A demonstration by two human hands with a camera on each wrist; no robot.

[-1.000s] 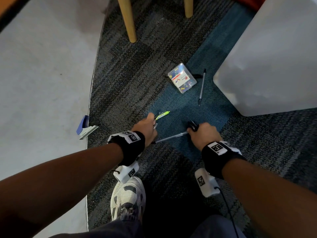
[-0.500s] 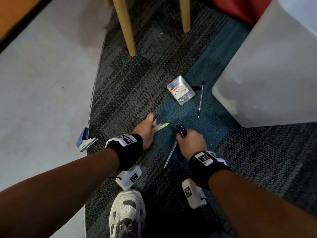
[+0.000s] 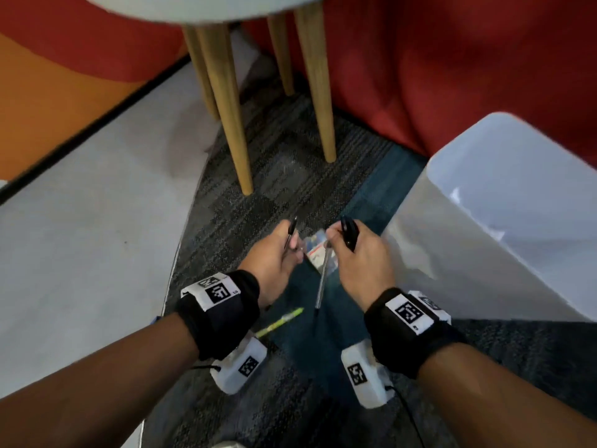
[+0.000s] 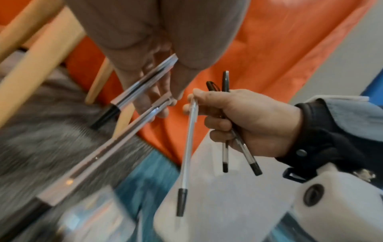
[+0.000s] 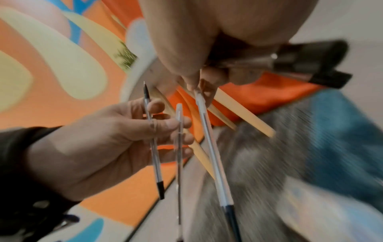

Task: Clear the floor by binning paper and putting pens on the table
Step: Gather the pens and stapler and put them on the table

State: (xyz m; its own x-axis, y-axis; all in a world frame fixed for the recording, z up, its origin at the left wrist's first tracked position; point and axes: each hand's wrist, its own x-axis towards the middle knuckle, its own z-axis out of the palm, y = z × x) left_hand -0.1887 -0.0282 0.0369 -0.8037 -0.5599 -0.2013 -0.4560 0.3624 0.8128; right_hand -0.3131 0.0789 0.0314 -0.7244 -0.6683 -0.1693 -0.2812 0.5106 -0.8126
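Note:
My left hand (image 3: 280, 253) is raised over the carpet and grips two clear pens (image 5: 152, 142), one black tip poking up past the fingers (image 3: 292, 228). My right hand (image 3: 357, 253) grips two black-capped pens (image 4: 225, 131) in the fist and pinches a third clear pen (image 3: 323, 276) that hangs down. A yellow-green pen (image 3: 281, 321) lies on the carpet below my left wrist. The white bin (image 3: 484, 240) stands at my right. The table (image 3: 193, 8) shows at the top edge, its wooden legs (image 3: 226, 101) just ahead.
A small clear plastic box (image 3: 315, 245) lies on the blue carpet between my hands. A red wall or panel (image 3: 452, 59) rises behind the bin. Pale hard floor (image 3: 80, 237) spreads to the left of the carpet edge.
Both hands have lifted off the carpet with their pens. The right hand picked up the clear pen. My view has tilted up towards the table legs.

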